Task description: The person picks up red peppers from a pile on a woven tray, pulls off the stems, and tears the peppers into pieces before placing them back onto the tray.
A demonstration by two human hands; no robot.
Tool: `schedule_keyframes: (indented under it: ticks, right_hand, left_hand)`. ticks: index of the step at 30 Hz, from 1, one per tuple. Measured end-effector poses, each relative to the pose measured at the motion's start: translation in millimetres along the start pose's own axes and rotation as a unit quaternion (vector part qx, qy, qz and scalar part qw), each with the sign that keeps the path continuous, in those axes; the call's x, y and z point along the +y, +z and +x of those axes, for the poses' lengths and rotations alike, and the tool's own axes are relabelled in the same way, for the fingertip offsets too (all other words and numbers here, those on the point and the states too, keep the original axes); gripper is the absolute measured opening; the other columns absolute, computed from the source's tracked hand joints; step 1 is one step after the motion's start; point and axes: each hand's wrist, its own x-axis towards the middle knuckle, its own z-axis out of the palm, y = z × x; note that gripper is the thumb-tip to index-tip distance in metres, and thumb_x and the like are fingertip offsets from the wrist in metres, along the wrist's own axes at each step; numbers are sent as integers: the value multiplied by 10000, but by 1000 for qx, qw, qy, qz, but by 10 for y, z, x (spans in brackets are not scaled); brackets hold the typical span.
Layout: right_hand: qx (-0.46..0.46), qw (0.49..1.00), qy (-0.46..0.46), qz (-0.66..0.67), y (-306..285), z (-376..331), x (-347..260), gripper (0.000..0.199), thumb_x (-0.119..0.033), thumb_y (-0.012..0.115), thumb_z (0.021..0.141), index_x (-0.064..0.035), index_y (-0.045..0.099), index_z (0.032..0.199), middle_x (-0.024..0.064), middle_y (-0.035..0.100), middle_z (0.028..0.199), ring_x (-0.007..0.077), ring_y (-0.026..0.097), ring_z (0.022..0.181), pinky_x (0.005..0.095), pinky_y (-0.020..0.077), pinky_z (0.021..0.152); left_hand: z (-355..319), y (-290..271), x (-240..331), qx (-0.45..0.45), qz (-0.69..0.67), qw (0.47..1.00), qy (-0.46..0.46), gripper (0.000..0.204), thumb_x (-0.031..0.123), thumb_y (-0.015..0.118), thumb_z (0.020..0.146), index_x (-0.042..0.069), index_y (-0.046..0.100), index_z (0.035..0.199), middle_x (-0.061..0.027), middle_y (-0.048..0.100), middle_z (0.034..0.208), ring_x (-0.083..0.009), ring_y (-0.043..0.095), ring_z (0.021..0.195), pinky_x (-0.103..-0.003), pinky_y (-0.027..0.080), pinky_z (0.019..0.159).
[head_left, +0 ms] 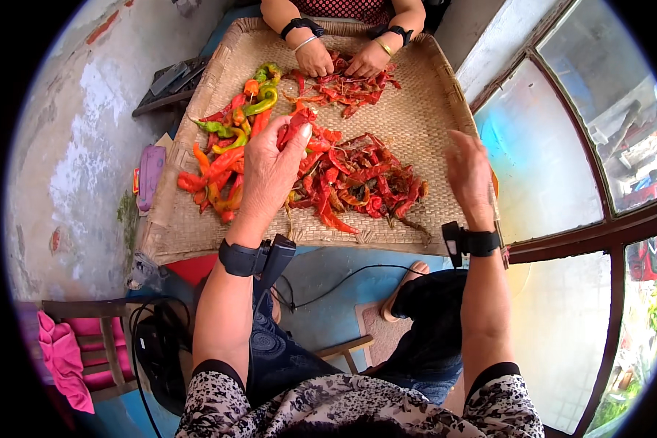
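My left hand is closed around a red chili pepper, lifted over the peppers in the woven tray. My right hand is above the tray's right side, smeared by motion; its fingers point away from me and I cannot make out whether they hold anything. Between my hands lies a pile of dried, wrinkled red peppers. Left of my left hand, fresh red and orange peppers are heaped, with several green ones among them.
Across the tray, another person's hands touch a smaller heap of dried red peppers. A framed window borders the right side, a worn wall the left. Below left are a wooden chair with pink cloth and a black bag.
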Motion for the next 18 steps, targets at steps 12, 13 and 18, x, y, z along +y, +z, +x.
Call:
schedule_keyframes:
  ticks: [12,13,18]
  right_hand:
    - [-240,961,-133,39,666,92,-1017,346,-54,612,772,-90,619,1116,144,586,1035,334,565,981,423,477,844]
    - [-265,953,-108,99,644,112,-1031,298,-31,604,765,-76,641,1058,144,597,979,326,587,929,417,486,812]
    - [-139,960,-127,207,431,68,-1059,186,-49,645,773,-65,655,958,128,629,913,320,630,811,397,509,710]
  left_hand:
    - [-8,-126,-39,8,-18,1000,17,240,238,614,910,1,612,950,-26,592,661,-77,534,580,-241,440,536]
    - [-17,-145,-23,6,-22,1000,15,237,235,613,911,1,612,951,-26,591,661,-75,531,581,-239,439,537]
    - [-9,-215,-48,23,-19,999,39,215,213,602,918,0,615,944,-21,581,654,-68,522,581,-237,428,533]
